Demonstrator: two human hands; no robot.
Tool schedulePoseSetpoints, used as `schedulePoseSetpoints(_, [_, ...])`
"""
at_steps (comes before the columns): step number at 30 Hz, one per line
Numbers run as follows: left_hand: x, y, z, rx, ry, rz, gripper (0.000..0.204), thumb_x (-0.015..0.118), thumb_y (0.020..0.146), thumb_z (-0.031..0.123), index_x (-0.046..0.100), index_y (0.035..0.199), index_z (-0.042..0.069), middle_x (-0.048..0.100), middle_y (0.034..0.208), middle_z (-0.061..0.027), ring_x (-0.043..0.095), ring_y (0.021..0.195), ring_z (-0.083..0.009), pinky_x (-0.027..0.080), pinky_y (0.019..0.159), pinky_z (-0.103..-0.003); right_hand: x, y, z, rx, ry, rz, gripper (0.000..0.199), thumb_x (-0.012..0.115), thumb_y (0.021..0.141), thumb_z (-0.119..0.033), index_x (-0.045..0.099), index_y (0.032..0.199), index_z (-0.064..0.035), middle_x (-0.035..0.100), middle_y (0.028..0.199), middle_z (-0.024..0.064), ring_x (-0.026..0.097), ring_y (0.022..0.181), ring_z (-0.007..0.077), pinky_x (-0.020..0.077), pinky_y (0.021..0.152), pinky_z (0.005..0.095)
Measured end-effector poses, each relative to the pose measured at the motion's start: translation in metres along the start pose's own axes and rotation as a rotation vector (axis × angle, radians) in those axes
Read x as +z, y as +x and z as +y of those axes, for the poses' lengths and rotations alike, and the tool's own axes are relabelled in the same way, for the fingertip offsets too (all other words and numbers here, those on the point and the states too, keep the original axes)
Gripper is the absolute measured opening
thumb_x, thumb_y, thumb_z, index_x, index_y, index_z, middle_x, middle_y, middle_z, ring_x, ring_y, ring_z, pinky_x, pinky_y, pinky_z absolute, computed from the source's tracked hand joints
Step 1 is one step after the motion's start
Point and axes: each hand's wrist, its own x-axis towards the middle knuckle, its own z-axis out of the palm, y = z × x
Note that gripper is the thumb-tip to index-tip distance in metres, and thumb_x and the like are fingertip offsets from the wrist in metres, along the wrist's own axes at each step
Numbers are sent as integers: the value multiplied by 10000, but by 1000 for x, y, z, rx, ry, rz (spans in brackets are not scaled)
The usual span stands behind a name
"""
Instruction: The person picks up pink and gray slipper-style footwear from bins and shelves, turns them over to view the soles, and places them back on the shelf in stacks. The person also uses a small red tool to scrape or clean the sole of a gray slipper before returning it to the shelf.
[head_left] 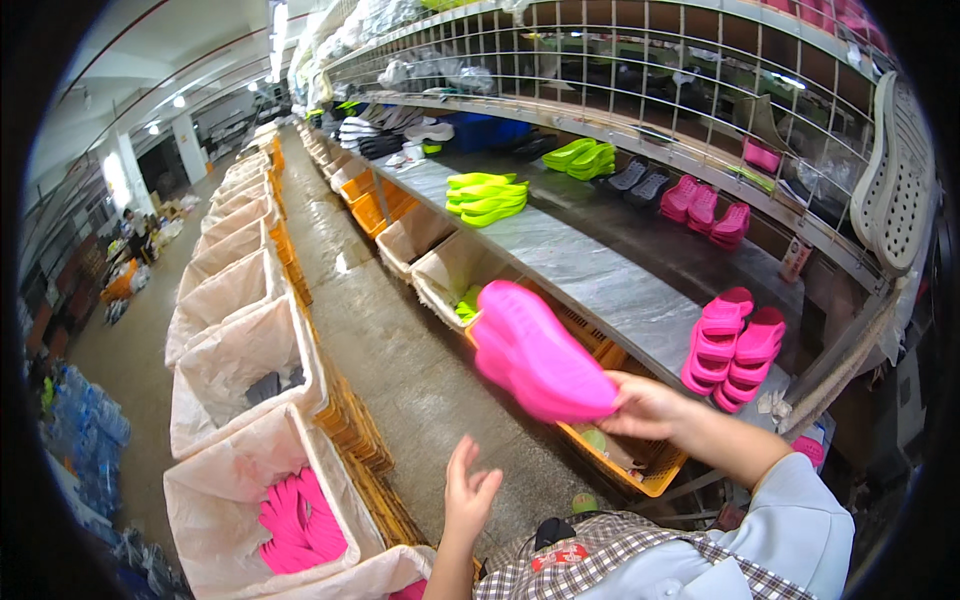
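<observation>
Right hand (645,405) grips pink slippers (538,355); left hand (468,495) open, empty, above concrete floor (400,340).

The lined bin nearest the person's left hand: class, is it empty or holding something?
Holding something: pink shoe soles lie inside the lined bin.

A pair of hot-pink foam slippers (535,355) was held stacked together, soles turned up and toward the camera, smooth and kinda glossy. They were gripped at the lower right end, and the rest was stuck out up and to the left from the grip, tilted over the aisle. The toe end was pointed away from the grip, well clear of everything.
</observation>
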Motion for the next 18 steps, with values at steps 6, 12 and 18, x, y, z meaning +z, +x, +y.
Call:
schedulePoseSetpoints(6, [6, 11, 20, -90, -757, 254, 594, 618, 896, 194, 309, 1374, 25, 411, 1352, -121, 451, 1220, -242, 430, 968, -375, 35, 22, 88, -170, -477, -112, 809, 528, 730, 44, 171, 1450, -46, 375, 1373, 133, 465, 1196, 228, 425, 959, 351])
schedulePoseSetpoints(12, [-20, -19, -4, 27, -969, 443, 474, 620, 905, 274, 451, 1282, 44, 551, 1214, -116, 543, 1102, -215, 457, 944, -376, 53, 14, 141, -426, -861, -230, 917, 644, 711, -52, 119, 1462, -18, 300, 1428, 145, 317, 1327, 240, 261, 1093, 380])
schedulePoseSetpoints(18, [-52, -68, -13, 129, -1100, 427, 498, 639, 893, 250, 427, 1301, 60, 559, 1207, -86, 557, 1092, -217, 454, 955, -391, 93, 30, 142, -94, -628, -190, 461, 646, 852, -284, 452, 1198, -49, 528, 1178, 88, 518, 1094, 173, 410, 956, 354])
